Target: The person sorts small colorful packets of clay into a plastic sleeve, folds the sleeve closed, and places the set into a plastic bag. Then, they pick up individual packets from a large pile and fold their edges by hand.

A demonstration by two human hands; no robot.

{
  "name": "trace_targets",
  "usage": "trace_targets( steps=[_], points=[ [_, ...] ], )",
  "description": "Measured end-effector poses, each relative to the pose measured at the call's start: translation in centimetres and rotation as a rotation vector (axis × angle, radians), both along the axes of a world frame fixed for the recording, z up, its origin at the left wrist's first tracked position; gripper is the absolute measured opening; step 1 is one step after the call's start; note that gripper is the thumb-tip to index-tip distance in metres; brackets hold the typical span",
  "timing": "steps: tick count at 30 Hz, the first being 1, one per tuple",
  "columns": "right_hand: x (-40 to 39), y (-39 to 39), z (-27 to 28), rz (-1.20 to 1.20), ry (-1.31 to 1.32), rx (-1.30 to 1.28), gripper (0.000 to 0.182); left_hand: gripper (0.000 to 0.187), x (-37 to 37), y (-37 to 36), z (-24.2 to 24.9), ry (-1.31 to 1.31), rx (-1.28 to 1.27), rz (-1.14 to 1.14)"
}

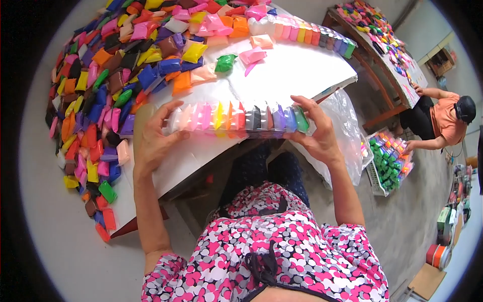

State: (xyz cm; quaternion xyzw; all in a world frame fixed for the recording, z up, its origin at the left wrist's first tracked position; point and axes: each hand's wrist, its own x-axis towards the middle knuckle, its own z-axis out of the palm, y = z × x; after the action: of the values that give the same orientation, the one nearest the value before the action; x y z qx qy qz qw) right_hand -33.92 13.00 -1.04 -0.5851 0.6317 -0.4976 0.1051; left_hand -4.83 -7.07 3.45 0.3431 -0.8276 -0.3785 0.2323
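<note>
A long row of small coloured packets (229,119) in clear plastic spans the space between my hands, over the table's front edge. It runs from white and pink through yellow, orange and red to black, purple, blue and green. My left hand (157,137) grips the pale end, thumb below and fingers above. At the green end, my right hand (318,132) holds it the same way. Beyond it on the white table (287,70) lie a loose green packet (226,63) and a pink packet (253,55). A similar filled row (307,35) rests at the far edge.
A big heap of loose coloured packets (146,53) covers the table's left and back. A clear plastic bag (339,133) hangs at the right edge. Further right, a person (448,121) is beside a basket (376,178) of packets and a second table (372,48).
</note>
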Motion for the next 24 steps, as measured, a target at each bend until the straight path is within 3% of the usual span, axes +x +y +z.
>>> trace_targets(
  steps=[4,8,11,12,13,14,16,17,18,20,22,24],
  points=[
    [-1.0,-0.3,-1.7,0.056,-0.263,0.045,0.084,0.061,-0.3,0.0,-0.1,-0.036,0.087,0.047],
    [-0.7,-0.2,-0.9,0.086,-0.325,0.099,0.088,0.061,-0.3,0.0,-0.1,-0.046,0.006,0.017],
    [-0.3,-0.8,0.0,0.076,-0.242,0.086,0.090,0.057,-0.6,0.4,1.3,-0.418,-0.114,0.149],
    [-0.4,-0.8,-0.2,0.026,-0.149,0.107,0.082,0.050,0.3,-0.1,-0.4,-0.284,-0.287,0.109],
    [-0.8,-0.6,-0.1,0.065,-0.164,0.163,0.076,0.049,0.5,-0.2,-1.6,-0.141,-0.105,0.131],
    [-0.1,-0.8,-0.3,0.078,-0.237,0.118,0.068,0.051,1.0,-0.7,-0.9,-0.245,-0.254,0.082],
    [-0.7,0.6,-2.0,0.108,-0.281,0.032,0.061,0.058,1.9,-0.9,-3.1,0.065,-0.044,0.096],
    [-1.0,1.9,-2.5,0.119,-0.346,0.050,0.060,0.064,2.5,-0.1,-3.1,0.201,0.250,0.119],
    [-1.4,3.5,-3.1,0.142,-0.411,0.063,0.058,0.069,2.2,0.9,-3.6,0.069,-0.018,0.196],
    [-1.5,7.6,-4.0,0.117,-0.522,0.063,0.055,0.062,1.4,2.7,-3.9,0.169,0.307,0.108],
    [-0.5,11.1,-4.4,0.027,-0.543,0.112,0.054,0.054,-0.4,4.1,-4.1,0.178,0.286,-0.041],
    [0.0,14.8,-4.8,-0.072,-0.599,0.133,0.051,0.048,-3.5,6.1,-4.2,0.194,0.460,-0.180]
  ],
)
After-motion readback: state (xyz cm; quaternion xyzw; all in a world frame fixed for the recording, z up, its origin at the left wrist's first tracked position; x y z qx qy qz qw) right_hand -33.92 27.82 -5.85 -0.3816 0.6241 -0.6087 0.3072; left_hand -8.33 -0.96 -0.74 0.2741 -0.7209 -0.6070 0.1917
